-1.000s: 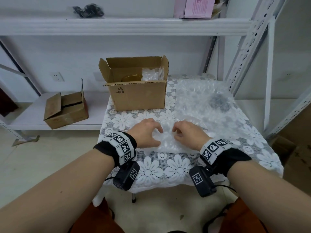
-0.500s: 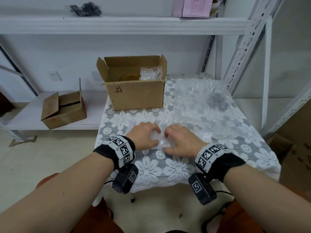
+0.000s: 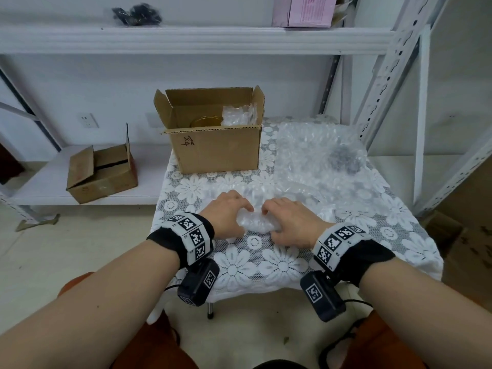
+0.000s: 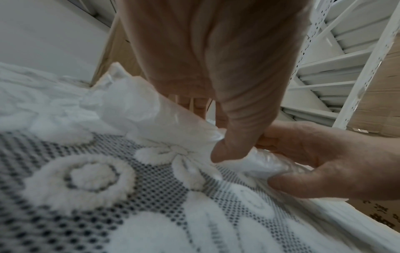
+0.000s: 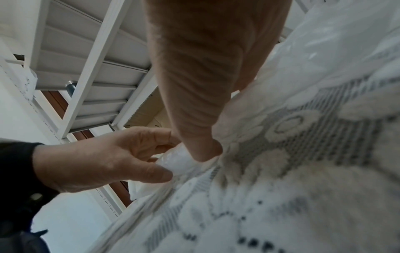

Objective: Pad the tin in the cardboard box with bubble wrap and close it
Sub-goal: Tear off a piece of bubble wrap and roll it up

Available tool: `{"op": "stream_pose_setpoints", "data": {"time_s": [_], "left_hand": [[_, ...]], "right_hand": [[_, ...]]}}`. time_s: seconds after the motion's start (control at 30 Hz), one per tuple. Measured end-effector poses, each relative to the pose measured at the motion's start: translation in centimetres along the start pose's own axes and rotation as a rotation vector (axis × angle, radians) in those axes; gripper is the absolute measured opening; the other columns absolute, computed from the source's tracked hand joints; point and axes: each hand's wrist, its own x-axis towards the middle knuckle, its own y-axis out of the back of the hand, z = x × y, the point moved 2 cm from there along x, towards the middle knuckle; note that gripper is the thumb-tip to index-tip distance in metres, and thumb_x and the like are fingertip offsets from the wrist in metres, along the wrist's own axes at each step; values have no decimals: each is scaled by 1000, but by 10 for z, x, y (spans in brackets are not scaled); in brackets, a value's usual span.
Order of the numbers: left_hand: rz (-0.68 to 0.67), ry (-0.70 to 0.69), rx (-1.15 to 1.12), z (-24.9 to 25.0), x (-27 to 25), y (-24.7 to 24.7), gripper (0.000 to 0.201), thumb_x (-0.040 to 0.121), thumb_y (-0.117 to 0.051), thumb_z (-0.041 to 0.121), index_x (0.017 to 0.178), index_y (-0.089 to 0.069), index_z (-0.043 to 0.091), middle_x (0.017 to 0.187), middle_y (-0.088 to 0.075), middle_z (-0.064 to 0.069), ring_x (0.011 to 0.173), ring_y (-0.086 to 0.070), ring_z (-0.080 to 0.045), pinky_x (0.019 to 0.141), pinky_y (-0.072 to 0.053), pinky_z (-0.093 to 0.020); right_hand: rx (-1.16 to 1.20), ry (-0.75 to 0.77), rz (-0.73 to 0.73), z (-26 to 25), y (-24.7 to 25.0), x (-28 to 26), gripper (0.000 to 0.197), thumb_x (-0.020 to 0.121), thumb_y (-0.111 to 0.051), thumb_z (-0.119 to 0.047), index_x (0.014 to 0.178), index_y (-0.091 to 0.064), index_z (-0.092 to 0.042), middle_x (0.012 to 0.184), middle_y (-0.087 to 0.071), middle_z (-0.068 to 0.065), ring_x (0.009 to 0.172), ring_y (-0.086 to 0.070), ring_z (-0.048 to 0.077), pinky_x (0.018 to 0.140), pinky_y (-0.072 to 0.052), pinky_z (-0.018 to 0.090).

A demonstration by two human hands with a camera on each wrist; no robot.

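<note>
Behind both hands (image 3: 262, 218), box (image 3: 218, 147) seemingly holds tin (image 3: 206, 121).

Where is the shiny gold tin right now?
In the head view the gold tin sits inside the open cardboard box at the back of the table, with a wad of bubble wrap beside it on the right.

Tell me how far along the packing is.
Partly done: the tin sits in the box with one wad beside it. In hand: left hand and right hand are bunching a bubble wrap piece on the table. Left: pack it in, close the open flaps.
</note>
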Motion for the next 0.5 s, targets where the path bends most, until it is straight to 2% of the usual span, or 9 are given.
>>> {"op": "stream_pose_setpoints", "data": {"time_s": [0.13, 0.23, 0.3, 0.4, 0.5], "left_hand": [[-28, -8, -12, 2, -4, 6, 47, 83, -66, 22, 128, -53, 27, 129, -47, 5, 117, -42, -13, 96, -35, -27], [-48, 5, -57, 3, -5, 13, 39, 86, -61, 20, 125, -56, 24, 115, -56, 5, 96, -50, -10, 83, -40, -23], [-68, 23, -88, 3, -5, 17, 34, 87, -58, 18, 121, -58, 23, 105, -60, 5, 87, -54, -10, 74, -43, -22], [-102, 46, -107, 1, -4, 20, 28, 90, -52, 16, 116, -59, 22, 89, -59, 7, 78, -55, -9, 61, -39, -20], [-117, 66, -79, 2, -5, 23, 25, 92, -47, 16, 114, -58, 20, 94, -59, 1, 85, -56, -14, 68, -41, -25]], "right_hand": [[41, -41, -27, 2, 5, -2, 44, 84, -57, -27, 125, -43, -22, 119, -52, -2, 107, -48, 16, 88, -41, 30], [126, -74, -36, 1, 10, -3, 35, 85, -56, -27, 118, -49, -21, 109, -58, 0, 94, -55, 17, 77, -47, 30], [172, -84, -47, 0, 15, -3, 30, 86, -56, -27, 114, -52, -19, 98, -59, -1, 85, -56, 16, 71, -47, 29], [215, -105, -53, -2, 20, -1, 29, 87, -56, -30, 113, -55, -18, 93, -61, -3, 82, -59, 16, 73, -51, 29], [248, -125, -27, 0, 22, 1, 29, 88, -54, -30, 114, -57, -17, 96, -65, 0, 83, -62, 18, 75, -53, 33]]}}
